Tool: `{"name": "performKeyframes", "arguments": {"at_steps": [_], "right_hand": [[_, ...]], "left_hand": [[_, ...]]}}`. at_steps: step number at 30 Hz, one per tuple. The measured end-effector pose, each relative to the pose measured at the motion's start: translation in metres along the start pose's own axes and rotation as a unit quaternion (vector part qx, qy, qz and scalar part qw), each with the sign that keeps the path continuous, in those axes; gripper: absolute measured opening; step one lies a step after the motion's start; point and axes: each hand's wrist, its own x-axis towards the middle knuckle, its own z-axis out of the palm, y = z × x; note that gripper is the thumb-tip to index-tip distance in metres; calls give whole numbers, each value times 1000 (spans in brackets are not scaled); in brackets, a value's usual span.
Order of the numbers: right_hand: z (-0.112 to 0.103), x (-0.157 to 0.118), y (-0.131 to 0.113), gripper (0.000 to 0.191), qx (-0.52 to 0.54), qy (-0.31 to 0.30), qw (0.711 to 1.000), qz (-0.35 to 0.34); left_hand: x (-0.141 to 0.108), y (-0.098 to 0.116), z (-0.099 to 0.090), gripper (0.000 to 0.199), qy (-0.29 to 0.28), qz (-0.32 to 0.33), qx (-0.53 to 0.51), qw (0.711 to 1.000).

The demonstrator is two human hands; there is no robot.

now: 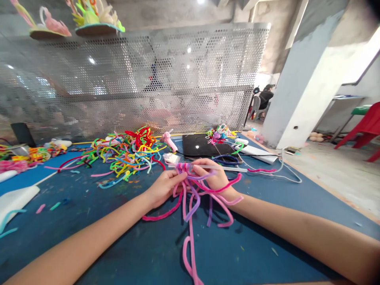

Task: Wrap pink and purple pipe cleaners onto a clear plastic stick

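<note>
Pink, magenta and purple pipe cleaners (192,227) are looped side by side over a translucent white rod (233,169). Their loose ends hang and curl below it, and the long pink ones reach toward the table's front edge. At the left of the loops, my left hand (162,188) is closed, pinching the pipe cleaners between thumb and fingers. My right hand (216,178) is closed too, its thumb and fingertips on the pipe cleaners at the right of the loops. The rod crosses over its fingers and sticks out to the right.
A heap of colourful pipe cleaners (130,148) lies on the blue table (252,245). Behind my hands are a pink glue gun (168,140), a black tablet (196,145), and blue-handled scissors (225,160). A perforated metal panel (133,79) stands at the back. A person (265,97) sits far right.
</note>
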Motion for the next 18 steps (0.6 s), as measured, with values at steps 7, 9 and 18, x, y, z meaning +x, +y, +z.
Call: {"name": "performKeyframes", "arguments": {"at_steps": [7, 9, 18], "right_hand": [[-32, 35, -11, 37, 108, 37, 990, 87], [-45, 46, -19, 34, 107, 74, 989, 69], [-45, 40, -64, 21, -317, -87, 928, -177]], "left_hand": [[2, 10, -5, 23, 52, 33, 33, 998], [6, 22, -12, 19, 59, 48, 32, 997], [-5, 45, -9, 17, -43, -30, 81, 995]]}}
